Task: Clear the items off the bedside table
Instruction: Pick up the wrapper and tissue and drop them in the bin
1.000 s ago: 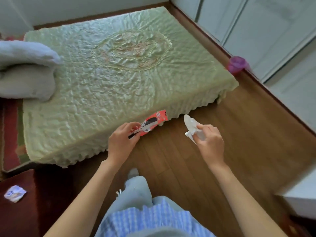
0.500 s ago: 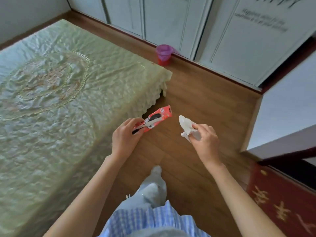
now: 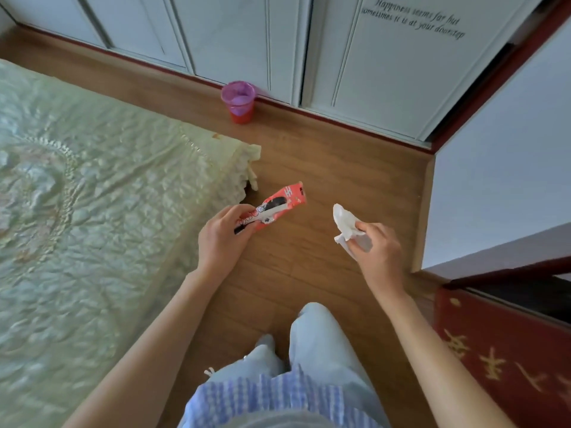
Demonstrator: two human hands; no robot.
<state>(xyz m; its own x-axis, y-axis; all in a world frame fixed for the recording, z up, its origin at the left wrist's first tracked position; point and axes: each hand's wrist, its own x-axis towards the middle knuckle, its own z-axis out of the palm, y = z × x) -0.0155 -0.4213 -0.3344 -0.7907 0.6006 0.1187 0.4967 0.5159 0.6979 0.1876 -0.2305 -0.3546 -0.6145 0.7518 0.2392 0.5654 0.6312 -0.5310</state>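
Left hand (image 3: 221, 239) grips wrapper (image 3: 272, 208) — right hand (image 3: 375, 248) pinches tissue (image 3: 344, 222)

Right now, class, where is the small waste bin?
In the head view, the small waste bin stands on the wooden floor against the white wardrobe doors, beyond the bed's corner.

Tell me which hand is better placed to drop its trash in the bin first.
Left, marginally. The left hand with the red wrapper sits more in line with the purple-lined bin; the right hand with the tissue is farther off.
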